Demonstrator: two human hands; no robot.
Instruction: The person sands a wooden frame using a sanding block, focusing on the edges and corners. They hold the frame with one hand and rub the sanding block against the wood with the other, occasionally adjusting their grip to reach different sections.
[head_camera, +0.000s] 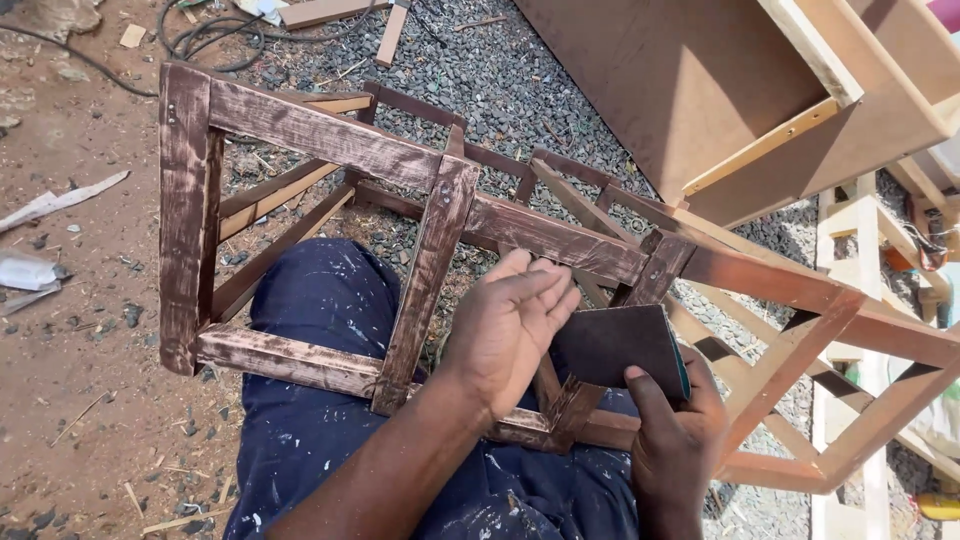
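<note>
A dark brown, worn wooden frame (330, 135) of joined slats lies across my lap, above my paint-flecked navy trousers (320, 300). My left hand (505, 325) rests flat against the frame's middle section, fingers together and stretched out, holding nothing. My right hand (675, 435) grips a folded dark sheet of sandpaper (620, 345) by its lower edge, thumb on top. The sheet sits right beside my left fingertips, close to an upright slat (655, 270) of the frame.
Grey gravel (500, 80) and reddish dirt (70, 400) cover the ground. A large brown board box (680, 90) stands at upper right, pale wooden frames (865, 230) beside it. Black cables (200, 40) and wood offcuts (320, 12) lie at the top left.
</note>
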